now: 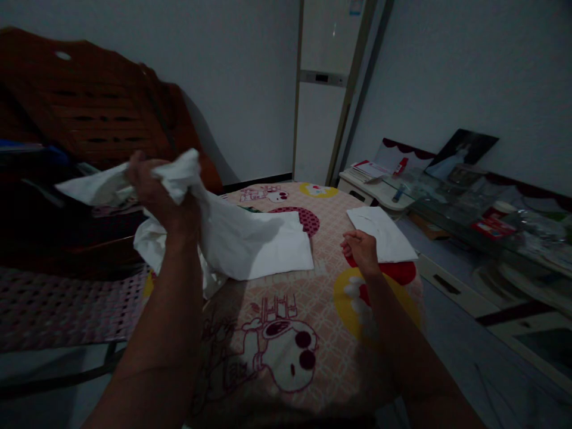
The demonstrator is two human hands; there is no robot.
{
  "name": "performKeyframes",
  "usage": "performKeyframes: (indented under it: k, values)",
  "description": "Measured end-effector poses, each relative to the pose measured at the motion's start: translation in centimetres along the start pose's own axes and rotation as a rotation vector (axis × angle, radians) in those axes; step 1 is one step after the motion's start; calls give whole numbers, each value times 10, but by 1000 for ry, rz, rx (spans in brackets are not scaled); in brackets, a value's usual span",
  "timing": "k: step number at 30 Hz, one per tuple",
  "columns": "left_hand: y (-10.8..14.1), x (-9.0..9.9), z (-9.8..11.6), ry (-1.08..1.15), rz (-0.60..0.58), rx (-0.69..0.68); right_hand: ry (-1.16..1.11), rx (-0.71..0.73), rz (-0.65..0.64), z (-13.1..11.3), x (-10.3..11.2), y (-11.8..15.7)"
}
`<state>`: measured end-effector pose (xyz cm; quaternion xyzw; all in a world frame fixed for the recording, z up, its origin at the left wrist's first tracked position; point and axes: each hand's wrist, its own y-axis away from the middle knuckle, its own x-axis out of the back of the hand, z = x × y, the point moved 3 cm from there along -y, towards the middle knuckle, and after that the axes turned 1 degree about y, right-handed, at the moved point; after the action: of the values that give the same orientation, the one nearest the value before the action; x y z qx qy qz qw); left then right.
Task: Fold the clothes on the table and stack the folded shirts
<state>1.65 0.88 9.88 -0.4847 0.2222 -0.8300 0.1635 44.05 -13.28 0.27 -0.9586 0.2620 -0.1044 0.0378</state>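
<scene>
My left hand [154, 187] is closed around a bunched part of a white cloth [254, 241], lifted above the left side of the table. One end of this cloth hangs out to the left. Its other end lies fairly flat on the patterned tablecloth [308, 304]; I cannot tell what kind of cloth item it is. My right hand [361, 247] hovers over the right side of the table with its fingers curled together and nothing seen in them. Just beyond it lies a second white cloth [384, 232], folded into a flat rectangle.
A carved wooden chair [98, 113] stands at the left, with a woven seat [67, 310] nearer me. A tall white cabinet-like unit [322, 119] is in the back corner. Along the right wall, a glass-topped stand [447, 208] carries papers, a leaning photo [462, 152] and clutter.
</scene>
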Motion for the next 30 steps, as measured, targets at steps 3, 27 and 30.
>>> performKeyframes:
  k: [3,27,30]
  values:
    - [22,-9,17,3,146,35,25,-15,-44,5,-7,1]
    - [42,-21,38,-53,-4,56,1052,107,351,10,73,-23]
    - [17,34,-2,-52,304,240,1192,53,375,19,95,-29]
